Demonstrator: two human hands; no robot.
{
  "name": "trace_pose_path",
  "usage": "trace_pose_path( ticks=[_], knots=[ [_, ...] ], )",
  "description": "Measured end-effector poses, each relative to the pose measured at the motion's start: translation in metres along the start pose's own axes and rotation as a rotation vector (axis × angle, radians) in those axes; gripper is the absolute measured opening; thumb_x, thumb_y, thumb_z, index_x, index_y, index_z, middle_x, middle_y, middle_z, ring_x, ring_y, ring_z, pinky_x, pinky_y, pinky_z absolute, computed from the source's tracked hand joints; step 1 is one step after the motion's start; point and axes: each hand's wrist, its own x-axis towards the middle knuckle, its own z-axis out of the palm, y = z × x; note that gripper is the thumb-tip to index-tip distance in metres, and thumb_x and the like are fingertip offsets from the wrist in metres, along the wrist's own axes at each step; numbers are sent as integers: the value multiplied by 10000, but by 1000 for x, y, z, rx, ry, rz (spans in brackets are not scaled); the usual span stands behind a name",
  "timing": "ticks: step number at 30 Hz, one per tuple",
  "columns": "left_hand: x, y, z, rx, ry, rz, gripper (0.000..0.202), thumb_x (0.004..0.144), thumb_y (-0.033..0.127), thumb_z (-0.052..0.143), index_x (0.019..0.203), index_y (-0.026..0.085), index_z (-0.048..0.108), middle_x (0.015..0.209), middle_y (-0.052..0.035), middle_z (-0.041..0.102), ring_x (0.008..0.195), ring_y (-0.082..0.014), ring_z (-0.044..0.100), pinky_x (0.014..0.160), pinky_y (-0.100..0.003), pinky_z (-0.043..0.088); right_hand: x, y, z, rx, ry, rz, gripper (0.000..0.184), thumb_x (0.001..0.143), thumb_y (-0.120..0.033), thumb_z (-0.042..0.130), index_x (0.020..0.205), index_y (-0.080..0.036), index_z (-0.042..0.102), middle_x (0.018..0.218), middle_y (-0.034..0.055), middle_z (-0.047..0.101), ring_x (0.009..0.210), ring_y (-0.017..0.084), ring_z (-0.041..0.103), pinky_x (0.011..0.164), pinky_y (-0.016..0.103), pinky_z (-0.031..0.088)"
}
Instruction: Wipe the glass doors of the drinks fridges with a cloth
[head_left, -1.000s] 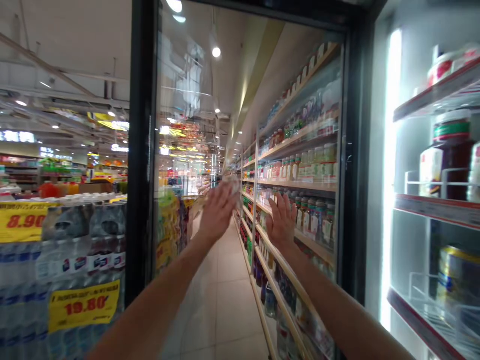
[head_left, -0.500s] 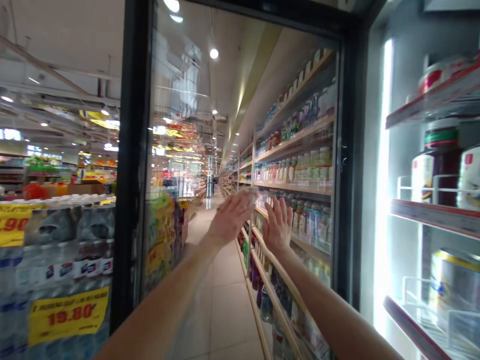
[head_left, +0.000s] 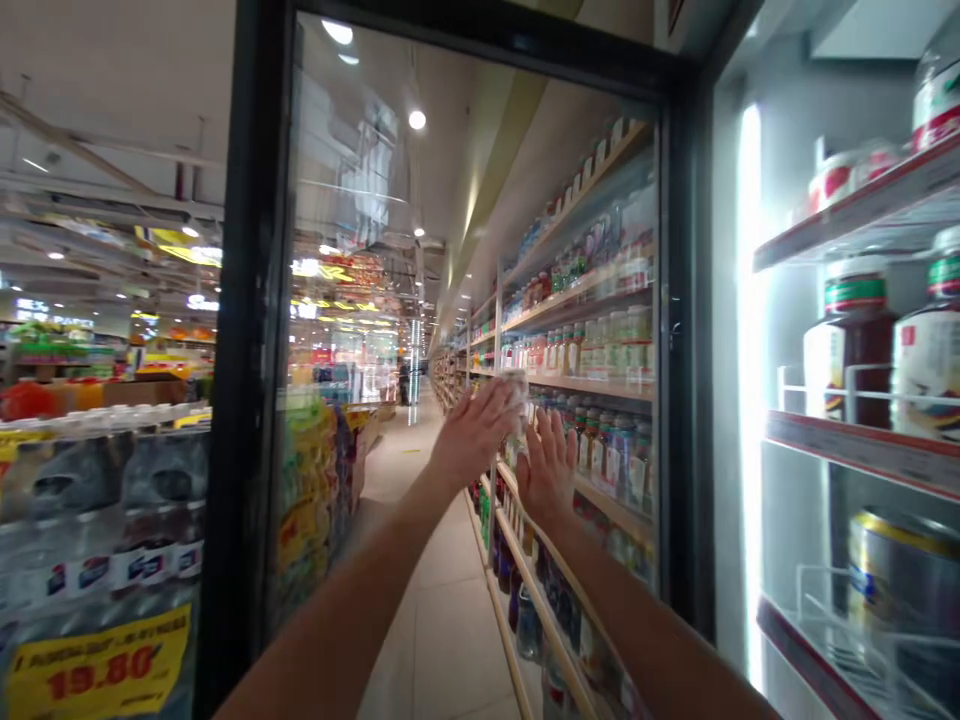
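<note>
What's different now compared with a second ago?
The left hand has moved right in front of the glass door, carrying the pale cloth closer to the right hand. Nothing visibly taken or released. The right hand stays open, about where it was.

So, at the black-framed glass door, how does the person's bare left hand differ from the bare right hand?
The bare left hand has a crumpled white cloth at its fingertips; the bare right hand shows no cloth. The left hand slants towards the right, while the right hand's fingers point more upward. Both are raised before the black-framed glass door; I cannot tell whether the right palm touches it.
</note>
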Motion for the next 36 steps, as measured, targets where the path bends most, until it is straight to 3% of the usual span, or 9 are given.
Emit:
trace_pose_path(
  ticks=[4, 6, 8, 12, 15, 20, 30, 33, 36],
  knots=[
    [-21, -70, -31, 120, 168, -431, 405, 932, 263, 356, 1311, 201, 484, 1457, -119, 370, 1387, -233, 271, 1121, -467, 229, 0, -3, 0, -16, -12, 1, 463, 910, -231, 385, 1371, -190, 377, 1408, 136, 442, 1422, 234, 179, 1111, 490, 203],
    [-33, -84, -41, 149, 223, -537, 408, 927, 258, 363, 1307, 177, 488, 1469, -143, 340, 1402, -246, 228, 1115, -476, 239, -1, -3, 1, -22, -14, 8, 505, 909, -225, 382, 1408, -178, 324, 1402, 141, 449, 1422, 233, 177, 1112, 495, 203],
    [-51, -69, -40, 128, 169, -403, 409, 911, 205, 381, 1305, 187, 490, 1469, -122, 348, 1412, -223, 197, 1118, -433, 255, -1, -2, 2, -19, -9, 12, 539, 906, -222, 382, 1433, -174, 280, 1400, 140, 455, 1421, 232, 182, 1112, 499, 209],
    [-88, -6, -23, 34, -80, 47, 475, 875, 156, 428, 1329, 292, 461, 1429, -19, 428, 1388, -160, 265, 1137, -338, 238, -1, 1, 2, -4, 4, 11, 557, 904, -228, 397, 1444, -196, 263, 1412, 136, 444, 1411, 241, 219, 1102, 512, 235],
    [-91, 9, -13, 11, -64, -69, 558, 881, 158, 398, 1428, 222, 306, 1409, -73, 450, 1369, -187, 309, 1130, -381, 254, 4, -12, -2, 74, 41, 50, 578, 909, -206, 378, 1462, -208, 209, 1414, 132, 443, 1408, 238, 230, 1096, 526, 256],
    [-69, -9, -15, -122, 22, -245, 660, 899, 175, 331, 1479, 155, 16, 1420, -147, 418, 1368, -207, 309, 1083, -414, 330, 16, -70, -10, 415, -91, -35, 589, 918, -214, 300, 1480, -171, 130, 1426, 119, 430, 1350, 183, 359, 1066, 412, 375],
    [-143, -46, -70, 177, -147, -312, 782, 858, 530, 429, 1449, 69, 204, 1469, -229, 283, 1395, -338, 206, 1093, -544, 225, 51, -159, 5, 238, -132, 163, 451, 876, -347, 479, 1309, -224, 469, 1468, 148, 344, 1396, 307, 219, 1058, 585, 228],
    [-139, -43, -77, 207, -204, -312, 802, 847, 542, 447, 1443, 55, 220, 1478, -218, 269, 1396, -332, 206, 1101, -523, 231, 51, -144, 7, 206, -105, 55, 288, 874, -277, 480, 1143, -252, 581, 1426, 91, 426, 1379, 258, 275, 1092, 554, 174],
    [-133, -36, -85, 232, -271, -329, 804, 828, 520, 502, 1441, 69, 239, 1487, -198, 260, 1399, -320, 206, 1106, -505, 243, 37, -77, -5, 185, -47, -37, 194, 857, -208, 466, 953, -236, 632, 1337, 53, 531, 1332, 221, 360, 1110, 524, 160]
  ],
)
